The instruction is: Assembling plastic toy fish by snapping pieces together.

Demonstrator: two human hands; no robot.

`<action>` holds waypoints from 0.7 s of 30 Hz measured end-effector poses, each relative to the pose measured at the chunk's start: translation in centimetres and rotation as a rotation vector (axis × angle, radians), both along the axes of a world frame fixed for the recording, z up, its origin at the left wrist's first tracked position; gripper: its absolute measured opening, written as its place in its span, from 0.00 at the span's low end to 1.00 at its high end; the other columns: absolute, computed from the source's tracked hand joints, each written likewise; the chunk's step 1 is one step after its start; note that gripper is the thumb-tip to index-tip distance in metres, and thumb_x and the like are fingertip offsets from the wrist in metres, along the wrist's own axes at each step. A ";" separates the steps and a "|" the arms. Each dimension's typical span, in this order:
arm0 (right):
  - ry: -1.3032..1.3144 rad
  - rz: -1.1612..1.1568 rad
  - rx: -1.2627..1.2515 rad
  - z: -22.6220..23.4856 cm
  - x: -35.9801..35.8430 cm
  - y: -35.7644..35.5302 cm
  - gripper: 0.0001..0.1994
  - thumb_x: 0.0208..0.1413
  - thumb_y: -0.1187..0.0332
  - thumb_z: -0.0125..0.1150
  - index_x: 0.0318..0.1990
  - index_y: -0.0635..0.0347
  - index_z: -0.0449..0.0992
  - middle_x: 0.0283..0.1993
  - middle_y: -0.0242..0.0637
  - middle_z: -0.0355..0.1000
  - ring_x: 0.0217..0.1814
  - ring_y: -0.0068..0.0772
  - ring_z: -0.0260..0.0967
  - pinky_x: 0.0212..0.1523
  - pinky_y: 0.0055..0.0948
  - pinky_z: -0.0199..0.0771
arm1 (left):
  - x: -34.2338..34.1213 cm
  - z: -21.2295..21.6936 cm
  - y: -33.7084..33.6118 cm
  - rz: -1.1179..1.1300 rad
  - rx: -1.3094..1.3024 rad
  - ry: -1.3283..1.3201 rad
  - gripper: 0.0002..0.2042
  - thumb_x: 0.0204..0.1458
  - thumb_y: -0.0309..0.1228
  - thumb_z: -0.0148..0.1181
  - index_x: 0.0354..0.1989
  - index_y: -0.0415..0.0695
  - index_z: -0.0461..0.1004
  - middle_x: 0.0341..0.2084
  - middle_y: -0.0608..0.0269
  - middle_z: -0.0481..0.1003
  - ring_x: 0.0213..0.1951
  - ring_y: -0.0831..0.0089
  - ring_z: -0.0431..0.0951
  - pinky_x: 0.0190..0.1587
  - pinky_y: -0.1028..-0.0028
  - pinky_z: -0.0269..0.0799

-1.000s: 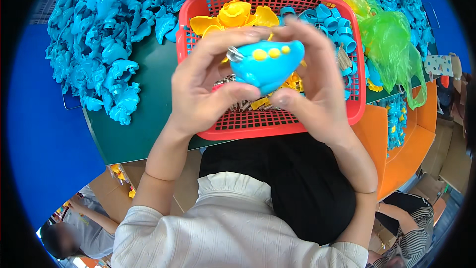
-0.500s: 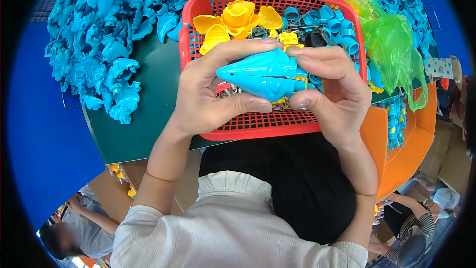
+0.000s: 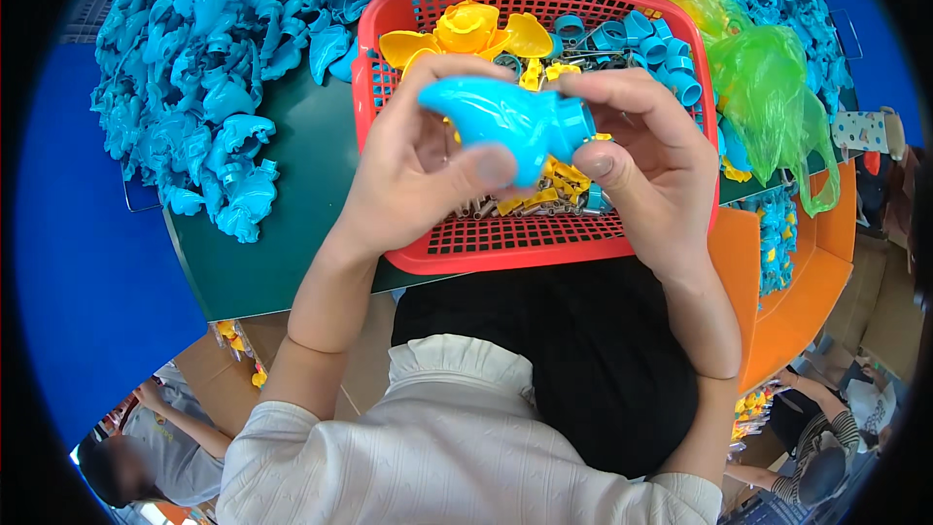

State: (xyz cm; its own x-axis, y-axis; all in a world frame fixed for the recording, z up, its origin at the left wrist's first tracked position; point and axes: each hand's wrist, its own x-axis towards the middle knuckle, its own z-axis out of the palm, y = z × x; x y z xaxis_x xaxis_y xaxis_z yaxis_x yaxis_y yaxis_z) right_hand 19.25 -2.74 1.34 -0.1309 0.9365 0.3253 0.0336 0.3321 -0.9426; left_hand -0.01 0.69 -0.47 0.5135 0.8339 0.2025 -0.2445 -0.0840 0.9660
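Hands (image 3: 418, 175) around our blue toy shell (image 3: 505, 122).
We hold it in both hands' closed grip, right hand (image 3: 651, 160) too, above the red basket (image 3: 525, 248).

Both hands, left hand (image 3: 408, 175) and right hand (image 3: 646, 165), grip a blue plastic toy body (image 3: 505, 122) above the red basket (image 3: 525, 248); yellow pieces (image 3: 466, 34), seemingly petals, lie inside it.

Bright, even overhead light left soft shadows, sharp focus at centre, and strong fisheye bending with black corners.
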 end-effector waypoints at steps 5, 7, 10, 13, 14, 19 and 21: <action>-0.079 -0.008 -0.011 0.3 -0.3 0.4 0.15 0.46 0.75 0.63 0.43 0.64 0.71 0.36 0.32 0.65 0.35 0.21 0.62 0.41 0.21 0.68 | -0.3 0.4 -0.1 -0.046 -0.349 0.001 0.24 0.57 0.42 0.48 0.56 0.43 0.51 0.43 0.53 0.67 0.45 0.74 0.70 0.40 0.75 0.71; 0.070 0.018 -0.172 0.2 -0.5 0.4 0.14 0.48 0.74 0.63 0.43 0.64 0.71 0.37 0.31 0.65 0.36 0.19 0.62 0.42 0.20 0.68 | 0.7 -0.7 0.1 0.124 -0.057 -0.096 0.25 0.56 0.42 0.51 0.56 0.43 0.52 0.47 0.50 0.64 0.47 0.71 0.69 0.42 0.72 0.72; 0.154 0.009 -0.221 -0.1 -0.5 0.5 0.14 0.49 0.72 0.63 0.43 0.64 0.70 0.36 0.30 0.65 0.37 0.18 0.62 0.43 0.20 0.68 | 0.5 -0.5 0.3 0.085 0.094 0.022 0.28 0.53 0.38 0.56 0.57 0.42 0.51 0.51 0.48 0.61 0.49 0.67 0.68 0.46 0.68 0.72; 0.262 -0.015 -0.285 0.1 -1.0 0.3 0.13 0.50 0.72 0.62 0.42 0.64 0.68 0.37 0.32 0.65 0.39 0.19 0.63 0.43 0.20 0.68 | 0.3 -0.4 0.6 0.148 0.220 0.005 0.30 0.50 0.35 0.60 0.57 0.41 0.52 0.54 0.47 0.59 0.49 0.65 0.69 0.48 0.68 0.71; 0.262 -0.013 -0.286 0.1 -0.9 0.3 0.13 0.50 0.72 0.62 0.42 0.64 0.68 0.37 0.32 0.65 0.39 0.19 0.63 0.43 0.20 0.68 | 0.2 -0.3 0.6 0.150 0.219 0.006 0.30 0.50 0.35 0.60 0.57 0.41 0.52 0.54 0.47 0.59 0.49 0.65 0.69 0.48 0.68 0.71; 0.079 -0.001 -0.115 -0.5 -1.1 0.4 0.12 0.49 0.72 0.62 0.38 0.63 0.66 0.46 0.38 0.64 0.47 0.24 0.65 0.45 0.26 0.71 | 0.9 0.4 0.0 0.237 0.093 -0.165 0.25 0.50 0.32 0.59 0.54 0.39 0.56 0.54 0.48 0.58 0.47 0.67 0.71 0.44 0.72 0.73; 0.105 -0.003 -0.080 -0.5 -1.3 0.5 0.12 0.48 0.73 0.64 0.36 0.62 0.66 0.47 0.40 0.63 0.48 0.26 0.65 0.45 0.28 0.73 | 0.8 0.2 0.0 0.223 0.062 -0.153 0.25 0.51 0.32 0.59 0.54 0.39 0.55 0.54 0.49 0.59 0.46 0.67 0.71 0.42 0.74 0.73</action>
